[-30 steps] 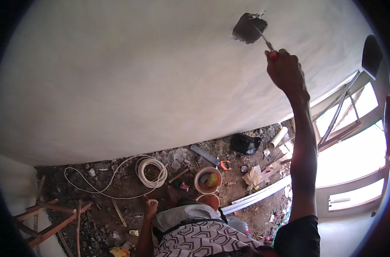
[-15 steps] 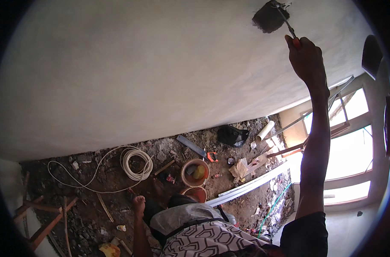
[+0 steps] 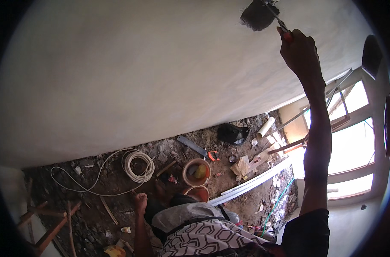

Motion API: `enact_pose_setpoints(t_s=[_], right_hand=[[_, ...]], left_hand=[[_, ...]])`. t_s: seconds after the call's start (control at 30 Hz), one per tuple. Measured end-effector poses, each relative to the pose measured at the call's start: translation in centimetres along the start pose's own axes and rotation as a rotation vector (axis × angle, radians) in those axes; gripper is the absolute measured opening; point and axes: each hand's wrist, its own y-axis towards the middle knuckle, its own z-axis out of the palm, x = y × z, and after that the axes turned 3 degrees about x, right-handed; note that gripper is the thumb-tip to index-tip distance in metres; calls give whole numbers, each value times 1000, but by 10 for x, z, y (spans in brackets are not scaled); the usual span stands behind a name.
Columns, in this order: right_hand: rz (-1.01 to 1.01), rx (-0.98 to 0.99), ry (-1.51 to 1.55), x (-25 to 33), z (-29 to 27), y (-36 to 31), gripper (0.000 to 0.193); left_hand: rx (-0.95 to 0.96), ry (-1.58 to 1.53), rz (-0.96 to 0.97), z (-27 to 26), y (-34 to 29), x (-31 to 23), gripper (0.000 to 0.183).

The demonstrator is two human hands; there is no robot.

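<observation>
Indoors, pale wall (image 3: 139,77), dark patch (image 3: 255,18), littered floor (image 3: 225,179), right grip (image 3: 301,50) around red-handled tool (image 3: 287,37), left grip (image 3: 139,203) unclear

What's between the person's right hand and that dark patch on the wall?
A red-handled tool: the right hand grips it, and its slim metal end reaches over the dark patch, as the head view shows.

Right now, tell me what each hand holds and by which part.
Right hand: a metal-shafted tool, by its red handle. Left hand: whether it holds anything cannot be told.
</observation>
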Motion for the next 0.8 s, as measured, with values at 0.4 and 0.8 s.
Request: enact_pose_setpoints(t_s=[0.4,0.8], right_hand=[[-46,33,170,-5,5,-1,50],[-71,295,361,-5,-18,8,51]], left_hand=[[-4,-84,94,-20,19,26,16],[-92,-40,69,-20,-2,20,16]])
